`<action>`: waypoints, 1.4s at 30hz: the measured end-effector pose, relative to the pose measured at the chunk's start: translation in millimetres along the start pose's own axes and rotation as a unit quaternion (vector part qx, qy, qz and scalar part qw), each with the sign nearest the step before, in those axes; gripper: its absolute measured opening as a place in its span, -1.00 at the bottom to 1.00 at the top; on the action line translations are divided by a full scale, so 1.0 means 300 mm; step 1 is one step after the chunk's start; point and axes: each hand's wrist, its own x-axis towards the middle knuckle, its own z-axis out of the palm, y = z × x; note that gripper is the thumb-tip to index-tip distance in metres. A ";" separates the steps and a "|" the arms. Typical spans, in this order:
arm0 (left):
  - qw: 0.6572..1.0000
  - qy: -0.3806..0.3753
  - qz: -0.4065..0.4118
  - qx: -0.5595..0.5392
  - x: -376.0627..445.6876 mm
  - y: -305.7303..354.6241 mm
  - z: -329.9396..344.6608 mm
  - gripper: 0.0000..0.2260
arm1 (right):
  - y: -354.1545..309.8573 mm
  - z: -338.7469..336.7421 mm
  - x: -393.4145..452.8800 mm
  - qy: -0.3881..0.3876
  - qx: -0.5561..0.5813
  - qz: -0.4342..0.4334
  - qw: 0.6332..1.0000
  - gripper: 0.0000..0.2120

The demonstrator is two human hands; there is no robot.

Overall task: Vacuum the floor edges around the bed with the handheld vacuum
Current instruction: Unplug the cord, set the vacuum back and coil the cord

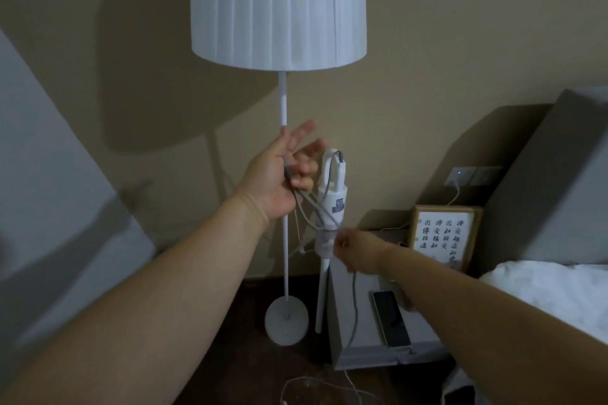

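While we have the cord (307, 207) looped through our left hand (279, 174), its fingers (304, 131) half spread and only loosely hooked around the grey loops, the vacuum (330, 207) stands upright between the lamp pole (283, 108) and the nightstand (362, 339), its thin nozzle down on the dark floor (230, 355). Our right hand (345, 245) is at the clear dust cup on the vacuum's lower body, blurred; we cannot tell whether its fingers pinch the cord or the body.

We judge the main risk to be tangling: the cord wraps the vacuum and lies against the pole, so a hard pull could tip the vacuum or rock the lamp. Another length of cord hangs down past the nightstand edge near the phone (391, 319), and a snag there could drag the phone off the tabletop. More loose cable lies on the floor at our feet, easy to trip on.

Of containers, only the dust cup shows; its contents are too blurred to read.
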 end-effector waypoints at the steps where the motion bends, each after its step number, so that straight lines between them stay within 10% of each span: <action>1: 0.999 0.046 0.018 0.019 0.011 -0.004 0.000 -0.68 | -0.007 0.018 -0.020 -0.039 -0.043 0.000 0.998 -0.82; 6: 0.978 0.161 0.078 0.109 0.059 -0.066 -0.038 -0.59 | -0.128 -0.009 -0.142 -0.185 -0.143 -0.051 0.971 -0.75; 12: 0.946 0.061 -0.104 0.302 0.010 -0.154 -0.054 -0.65 | -0.222 -0.216 -0.200 0.031 -0.182 -0.179 0.966 -0.84; 17: 0.960 -0.021 -0.164 0.227 -0.004 -0.149 -0.050 -0.48 | -0.194 -0.331 -0.147 0.129 0.035 -0.172 0.976 -0.74; 24: 0.994 -0.048 -0.089 0.028 -0.020 0.057 -0.185 -0.54 | 0.152 -0.223 -0.155 0.042 0.314 -0.004 0.948 -0.91; 29: 0.932 -0.008 -0.229 0.280 -0.035 -0.011 -0.206 -0.58 | 0.043 -0.297 -0.117 0.073 0.476 -0.071 0.873 -0.79; 33: 0.923 -0.021 -0.283 0.261 0.000 -0.075 -0.158 -0.68 | -0.125 -0.356 -0.101 -0.026 0.449 -0.131 0.883 -0.81; 37: 0.910 0.029 -0.265 0.317 -0.003 -0.107 -0.136 -0.72 | -0.178 -0.381 -0.117 -0.058 0.552 -0.187 0.811 -0.76; 42: 0.901 0.030 -0.258 0.347 -0.042 -0.142 -0.137 -0.73 | -0.133 -0.329 -0.072 0.027 0.496 -0.082 0.864 -0.66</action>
